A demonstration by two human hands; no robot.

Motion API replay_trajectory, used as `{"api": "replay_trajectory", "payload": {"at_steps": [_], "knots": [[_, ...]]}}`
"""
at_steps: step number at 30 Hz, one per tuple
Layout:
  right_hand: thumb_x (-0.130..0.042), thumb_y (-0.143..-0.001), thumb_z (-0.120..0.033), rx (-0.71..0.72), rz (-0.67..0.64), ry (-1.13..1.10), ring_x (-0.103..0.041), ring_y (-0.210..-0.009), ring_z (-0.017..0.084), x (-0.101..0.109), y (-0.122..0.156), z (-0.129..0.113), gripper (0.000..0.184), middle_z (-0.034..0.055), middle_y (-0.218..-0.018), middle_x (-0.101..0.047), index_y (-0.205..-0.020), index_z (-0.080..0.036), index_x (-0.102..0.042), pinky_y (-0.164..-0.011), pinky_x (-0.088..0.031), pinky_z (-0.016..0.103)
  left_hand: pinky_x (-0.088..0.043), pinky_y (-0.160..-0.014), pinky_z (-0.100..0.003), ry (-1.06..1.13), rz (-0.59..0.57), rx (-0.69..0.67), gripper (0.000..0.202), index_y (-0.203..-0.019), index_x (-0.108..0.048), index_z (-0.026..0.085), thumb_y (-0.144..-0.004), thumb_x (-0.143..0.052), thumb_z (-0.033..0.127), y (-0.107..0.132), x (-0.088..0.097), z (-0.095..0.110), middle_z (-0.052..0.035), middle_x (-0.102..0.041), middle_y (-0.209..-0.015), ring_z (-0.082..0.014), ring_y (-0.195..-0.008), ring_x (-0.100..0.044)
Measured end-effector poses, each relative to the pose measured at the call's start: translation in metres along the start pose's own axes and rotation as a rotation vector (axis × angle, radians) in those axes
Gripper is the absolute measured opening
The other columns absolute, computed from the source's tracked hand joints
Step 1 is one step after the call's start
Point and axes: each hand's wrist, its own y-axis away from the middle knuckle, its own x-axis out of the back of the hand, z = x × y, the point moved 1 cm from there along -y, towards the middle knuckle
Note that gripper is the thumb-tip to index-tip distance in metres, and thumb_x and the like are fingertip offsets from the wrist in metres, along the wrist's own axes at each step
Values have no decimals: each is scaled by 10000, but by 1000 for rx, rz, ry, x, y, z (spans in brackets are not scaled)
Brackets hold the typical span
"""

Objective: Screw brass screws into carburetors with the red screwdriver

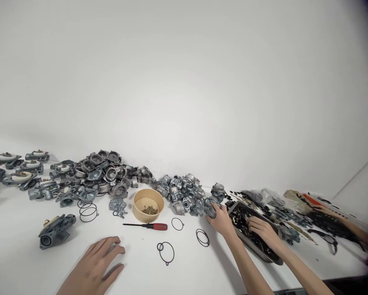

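Observation:
My left hand (93, 266) hovers low over the white table with its fingers spread and nothing in them. To the right, my right hand (221, 221) closes its fingers on a grey metal carburetor body (210, 208) at the edge of a pile. Between the hands lie thin black rubber gasket rings (166, 253) and a screwdriver (154, 226) with a red and black handle. Behind the screwdriver stands a round tan bowl (137, 209) with small brass-coloured screws (150, 210). Left of my left hand sits a carburetor (56, 231) with a white float on top.
A heap of carburetor bowls (102, 170) and a pile of carburetor bodies (184, 190) line the white wall. Several carburetors with floats (21, 176) stand far left. A co-worker's hand (263, 233) reaches into a metal tray (265, 257); another person's arm (337, 217) enters from the right.

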Motion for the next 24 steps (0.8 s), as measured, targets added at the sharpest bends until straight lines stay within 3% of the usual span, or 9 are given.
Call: {"api": "replay_trajectory", "payload": {"at_steps": [4,7,10,11,13,16,18,21,24], "knots": [[-664,-915,-429,-19,56,20,-712,-1139,405,8,8,-6,592,239,-1557,-488,-1471,-232,-611,-829,-592,482,-655,-923,-362,-15,-26,14,208,-1168,-733,343,-963,-745,373,-1,2,2,-40,-784,-1264,-285,-1158,-762],[-683,-905,-416,7,165,31,-615,-1282,468,27,16,-21,573,239,-1511,-531,-1446,-236,-626,-915,-571,546,-656,-931,-334,-11,-42,21,212,-1182,-738,349,-974,-742,394,0,1,0,-39,-784,-1279,-278,-1180,-760],[-546,-1021,-439,173,328,-44,-581,-1328,399,48,25,-55,466,203,-1499,-551,-1437,-242,-616,-1028,-532,525,-662,-930,-324,0,-58,22,214,-1185,-743,355,-980,-736,420,1,0,-3,-39,-786,-1278,-276,-1182,-763],[-508,-1050,-402,344,428,-173,-636,-1228,370,52,28,-71,398,208,-1399,-620,-1372,-220,-655,-987,-547,510,-665,-923,-322,1,-58,23,213,-1182,-745,355,-981,-735,425,2,-1,-4,-40,-788,-1273,-276,-1176,-766],[-439,-1082,-334,724,372,-321,-695,-1027,287,48,32,-105,346,173,-1181,-715,-1280,-217,-698,-903,-565,429,-670,-915,-318,4,-57,26,213,-1181,-746,354,-984,-726,434,2,-1,-4,-41,-790,-1270,-273,-1166,-771],[-569,-1011,-408,972,256,-365,-634,-691,202,23,34,-147,271,68,-772,-698,-909,-240,-757,-687,-518,314,-671,-931,-332,12,-34,55,209,-1163,-750,354,-1005,-686,475,0,-1,2,-43,-793,-1266,-274,-1164,-771],[-548,-999,-419,1049,216,-402,-524,-543,168,3,35,-162,384,34,-603,-602,-688,-234,-678,-569,-429,295,-676,-926,-340,23,4,89,231,-1120,-758,345,-1037,-617,509,-1,-1,6,-51,-800,-1243,-276,-1143,-778],[-459,-1043,-365,1038,184,-460,-447,-489,152,-14,35,-158,489,24,-542,-539,-594,-225,-593,-522,-350,292,-683,-874,-298,16,47,99,248,-1100,-754,343,-1087,-513,404,-1,11,1,-54,-802,-1223,-246,-1089,-796],[-414,-1093,-325,952,104,-496,-517,-536,161,-13,32,-139,489,34,-604,-598,-689,-211,-664,-542,-385,285,-593,-1100,-484,-88,243,191,229,-1187,-734,404,-1015,-641,286,4,49,-27,-5,-759,-1298,-301,-1195,-747]]}}
